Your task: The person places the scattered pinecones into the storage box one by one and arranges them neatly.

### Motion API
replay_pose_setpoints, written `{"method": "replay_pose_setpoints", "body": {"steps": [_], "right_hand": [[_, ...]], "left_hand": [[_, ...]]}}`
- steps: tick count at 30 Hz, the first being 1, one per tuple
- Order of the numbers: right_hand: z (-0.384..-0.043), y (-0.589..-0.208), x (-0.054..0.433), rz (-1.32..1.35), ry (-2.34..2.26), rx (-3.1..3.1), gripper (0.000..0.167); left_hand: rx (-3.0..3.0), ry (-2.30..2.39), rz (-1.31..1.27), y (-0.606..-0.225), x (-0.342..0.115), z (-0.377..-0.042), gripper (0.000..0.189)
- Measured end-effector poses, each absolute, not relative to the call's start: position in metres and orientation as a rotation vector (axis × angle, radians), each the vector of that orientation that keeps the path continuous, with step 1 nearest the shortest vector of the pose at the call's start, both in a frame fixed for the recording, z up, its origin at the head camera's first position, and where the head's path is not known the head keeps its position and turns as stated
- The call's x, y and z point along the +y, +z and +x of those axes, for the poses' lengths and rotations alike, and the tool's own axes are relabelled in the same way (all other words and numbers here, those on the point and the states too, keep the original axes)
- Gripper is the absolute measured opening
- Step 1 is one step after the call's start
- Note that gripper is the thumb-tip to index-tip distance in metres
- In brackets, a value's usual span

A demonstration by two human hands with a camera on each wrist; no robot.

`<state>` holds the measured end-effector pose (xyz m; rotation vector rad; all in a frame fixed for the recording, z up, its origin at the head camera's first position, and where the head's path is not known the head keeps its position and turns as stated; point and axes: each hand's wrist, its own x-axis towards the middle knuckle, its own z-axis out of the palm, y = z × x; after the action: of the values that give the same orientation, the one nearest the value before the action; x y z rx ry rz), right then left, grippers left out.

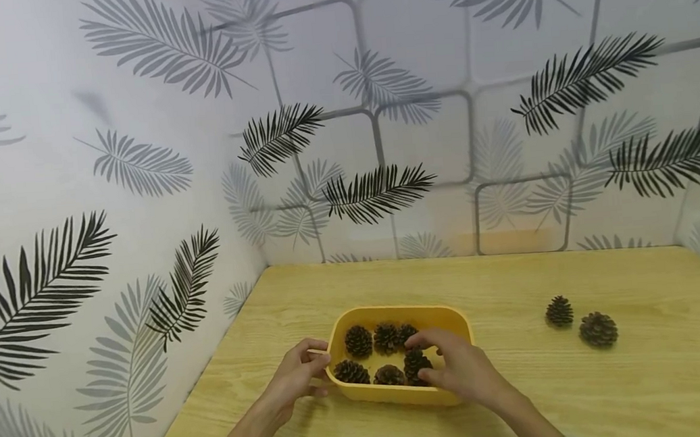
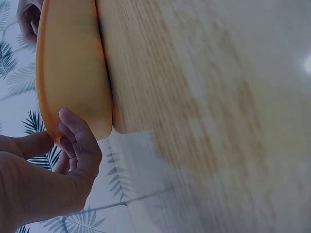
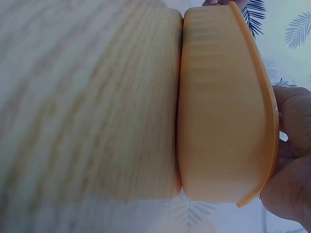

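Note:
A yellow rectangular container [image 1: 393,393] with several brown pine cones inside stands on the table in the head view. My left hand [image 1: 297,376] grips its left end; in the left wrist view, the thumb and fingers [image 2: 80,141] meet at the rim. Over the right half, my right hand [image 1: 460,366] reaches inside, thumb and fingertips about a pine cone [image 1: 417,365] at the near right. Other cones lie left of it, among them one pine cone [image 1: 358,341] at the back left. In the right wrist view the container wall [image 3: 223,107] hides the fingertips.
To the right on the wood-grain table [image 1: 660,386] lie two loose pine cones, a smaller pine cone [image 1: 559,311] and a rounder pine cone [image 1: 598,330]. A leaf-patterned wall [image 1: 351,232] borders the table at the back and left.

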<state>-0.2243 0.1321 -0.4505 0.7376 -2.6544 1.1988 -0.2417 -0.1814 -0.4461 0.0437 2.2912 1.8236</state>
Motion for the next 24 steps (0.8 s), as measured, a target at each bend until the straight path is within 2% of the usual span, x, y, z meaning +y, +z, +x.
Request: {"method": "replay_pose_setpoints", "body": {"steps": [12,24], "right_hand": [[-0.224,-0.444,0.138,0.779,1.352,-2.551,0.040],[-0.218,-0.431,0.154,0.688,1.461,-2.522,0.039]], "left_hand": [[2.280,1.816,0.039,-0.447,-0.181,-0.243,0.033],[2.290,1.817,0.023,-0.449,-0.181,-0.242,0.033]]}}
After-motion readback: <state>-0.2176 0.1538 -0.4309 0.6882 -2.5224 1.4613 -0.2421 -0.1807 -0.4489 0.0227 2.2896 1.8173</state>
